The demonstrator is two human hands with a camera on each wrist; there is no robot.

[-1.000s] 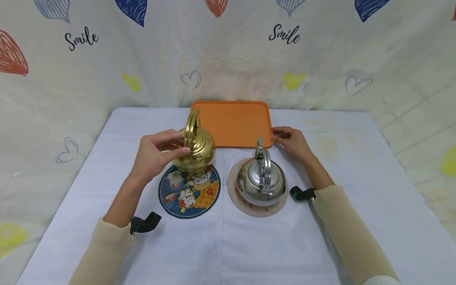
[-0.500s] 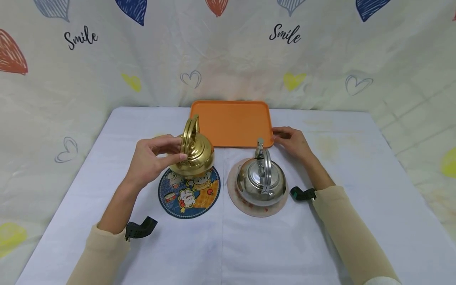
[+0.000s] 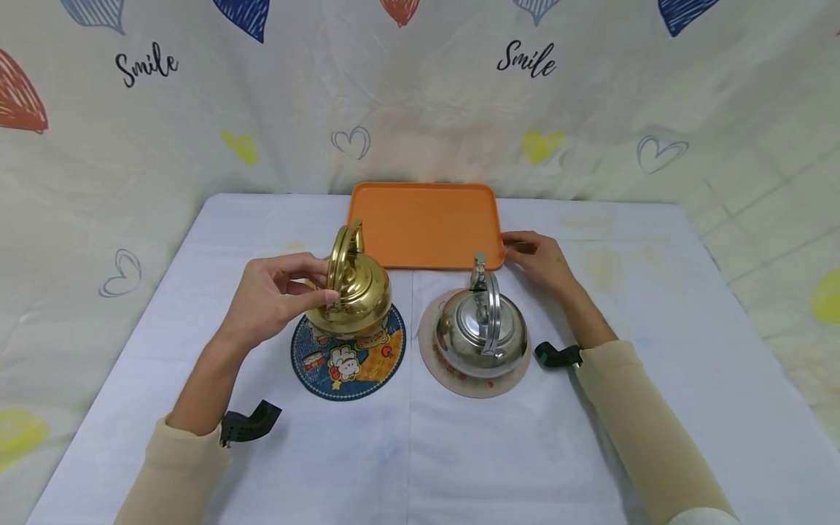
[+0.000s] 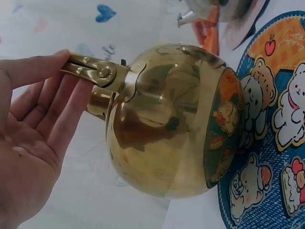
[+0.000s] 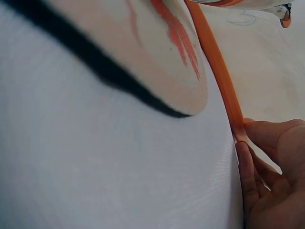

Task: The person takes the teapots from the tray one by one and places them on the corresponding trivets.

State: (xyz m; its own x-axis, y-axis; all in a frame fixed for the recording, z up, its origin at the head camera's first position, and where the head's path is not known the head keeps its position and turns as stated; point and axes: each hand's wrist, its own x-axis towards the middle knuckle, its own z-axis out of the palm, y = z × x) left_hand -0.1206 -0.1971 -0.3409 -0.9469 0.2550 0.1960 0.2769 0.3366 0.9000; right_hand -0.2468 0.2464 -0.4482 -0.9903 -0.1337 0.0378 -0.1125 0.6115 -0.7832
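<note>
My left hand (image 3: pixel 272 299) pinches the handle of a shiny gold teapot (image 4: pixel 162 124) between thumb and fingers. The teapot is over the far part of a round blue cartoon placemat (image 3: pixel 354 368); its base is close to the mat, and I cannot tell if they touch. At the right end of an orange tray (image 3: pixel 426 226), my right hand (image 3: pixel 541 262) pinches the rim with thumb and fingers, which the right wrist view shows closely. A silver teapot (image 3: pixel 482 335) stands upright on a round pinkish placemat (image 3: pixel 436 372), nearer to me than the tray.
A white cloth (image 3: pixel 407 467) covers the table. Behind its far edge hangs a pale printed curtain (image 3: pixel 433 95) with hearts and the word Smile. A black wrist device (image 3: pixel 252 423) sits on my left wrist, another black device (image 3: pixel 558 356) on my right.
The gold teapot has come down and toward me with my left hand, shifting slightly left, so it covers more of the blue placemat. My right hand and the silver teapot stay put.
</note>
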